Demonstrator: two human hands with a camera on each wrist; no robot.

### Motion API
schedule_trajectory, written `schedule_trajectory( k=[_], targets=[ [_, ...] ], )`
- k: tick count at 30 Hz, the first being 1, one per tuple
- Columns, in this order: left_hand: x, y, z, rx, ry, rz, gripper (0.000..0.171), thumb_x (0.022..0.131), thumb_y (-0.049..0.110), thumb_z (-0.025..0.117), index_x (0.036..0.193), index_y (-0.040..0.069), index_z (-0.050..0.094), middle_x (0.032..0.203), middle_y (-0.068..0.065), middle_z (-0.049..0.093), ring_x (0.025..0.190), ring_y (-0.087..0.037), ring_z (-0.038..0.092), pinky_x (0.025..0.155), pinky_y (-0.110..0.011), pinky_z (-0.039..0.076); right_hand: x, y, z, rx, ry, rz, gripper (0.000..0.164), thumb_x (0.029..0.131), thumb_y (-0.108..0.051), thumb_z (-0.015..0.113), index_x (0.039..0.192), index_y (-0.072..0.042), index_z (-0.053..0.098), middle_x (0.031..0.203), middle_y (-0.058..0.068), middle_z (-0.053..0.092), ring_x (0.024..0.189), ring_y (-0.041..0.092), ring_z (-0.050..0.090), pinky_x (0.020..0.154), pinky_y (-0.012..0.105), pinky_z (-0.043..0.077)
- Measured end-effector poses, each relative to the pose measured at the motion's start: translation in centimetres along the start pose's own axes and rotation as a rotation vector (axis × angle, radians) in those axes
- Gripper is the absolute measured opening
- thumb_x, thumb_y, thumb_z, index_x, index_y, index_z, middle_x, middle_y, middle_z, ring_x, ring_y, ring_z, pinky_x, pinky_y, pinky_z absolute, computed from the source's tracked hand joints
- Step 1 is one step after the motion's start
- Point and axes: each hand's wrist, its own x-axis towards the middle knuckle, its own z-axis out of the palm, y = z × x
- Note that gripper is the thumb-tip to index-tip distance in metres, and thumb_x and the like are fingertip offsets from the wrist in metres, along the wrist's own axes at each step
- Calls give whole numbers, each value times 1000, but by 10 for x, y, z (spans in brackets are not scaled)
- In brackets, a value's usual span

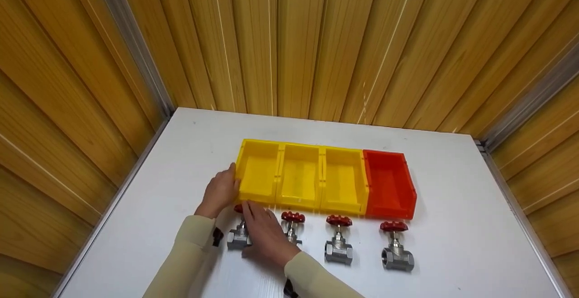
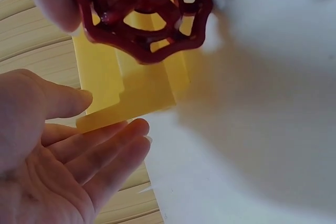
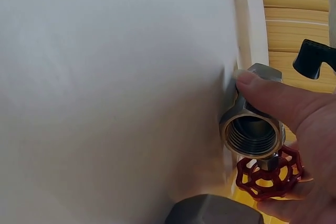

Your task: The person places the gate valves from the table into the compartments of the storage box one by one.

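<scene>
Three yellow bins (image 1: 299,176) and a red bin (image 1: 391,185) form a joined row. At its left end, my left hand (image 1: 219,191) holds the side wall of the end yellow bin (image 2: 126,111), thumb on one side and fingers on the other. My right hand (image 1: 267,232) reaches forward over the leftmost valve (image 1: 238,239) and the second valve (image 1: 291,232), partly covering both. Its fingers extend toward the bin's front. In the right wrist view, the thumb lies over a valve (image 3: 252,132) with a red handwheel; whether it presses on the metal I cannot tell.
A third valve (image 1: 338,243) and a fourth valve (image 1: 396,250) stand before the bins on the right. The white tabletop (image 1: 470,216) is bounded by metal rails and wood-patterned walls (image 1: 298,54) at the back and sides.
</scene>
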Motion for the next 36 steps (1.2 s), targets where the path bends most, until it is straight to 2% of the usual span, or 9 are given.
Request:
schedule_trajectory(
  k=[6, 8, 11, 16, 23, 32, 36],
  targets=[
    [4, -5, 1, -47, -20, -14, 34, 97, 17, 55, 126, -1, 54, 93, -16, 66, 73, -24, 56, 70, -39, 52, -1, 0, 1, -14, 11, -7, 125, 62, -44, 88, 156, -9, 13, 161, 9, 23, 146, 23, 28, 118, 49, 27],
    [5, -6, 2, -77, -35, -23, 24, 98, 16, 54, 115, 1, 58, 85, -13, 64, 68, -21, 54, 66, -35, 50, -1, 1, 2, -41, 22, -16, 124, 63, -45, 87, 156, -8, 13, 160, 9, 23, 146, 23, 29, 118, 48, 29],
    [6, -7, 2, -114, -67, -61, 19, 98, 16, 53, 108, 2, 59, 80, -9, 61, 65, -18, 52, 62, -30, 48, -2, 1, 3, -75, 32, -29, 122, 66, -48, 85, 156, -7, 13, 160, 10, 24, 145, 24, 30, 117, 48, 30],
    [8, -7, 3, -131, -96, -118, 22, 97, 16, 52, 109, -1, 60, 82, -10, 62, 66, -18, 53, 61, -29, 48, -2, 3, 5, -73, 41, -32, 118, 69, -44, 84, 155, -7, 13, 159, 10, 26, 144, 23, 33, 116, 49, 31],
    [10, -8, 5, -144, -93, -151, 20, 95, 15, 52, 106, 0, 60, 83, -9, 61, 67, -18, 52, 60, -27, 47, -2, 7, 8, -107, 89, -40, 106, 71, -22, 82, 154, -4, 18, 157, 13, 31, 142, 26, 36, 115, 46, 34],
    [11, -8, 6, -133, -81, -144, 21, 95, 15, 52, 107, -1, 60, 83, -10, 62, 66, -18, 53, 60, -28, 47, -2, 9, 7, -67, 79, -26, 112, 67, -29, 85, 154, -4, 19, 157, 13, 31, 142, 25, 36, 116, 44, 34],
    [11, -8, 5, -141, -89, -151, 21, 96, 15, 52, 107, -1, 60, 83, -10, 61, 67, -18, 53, 61, -27, 47, -1, 11, 8, -62, 112, -46, 112, 67, -31, 86, 153, -4, 20, 156, 13, 32, 142, 26, 36, 115, 43, 34]
  ],
)
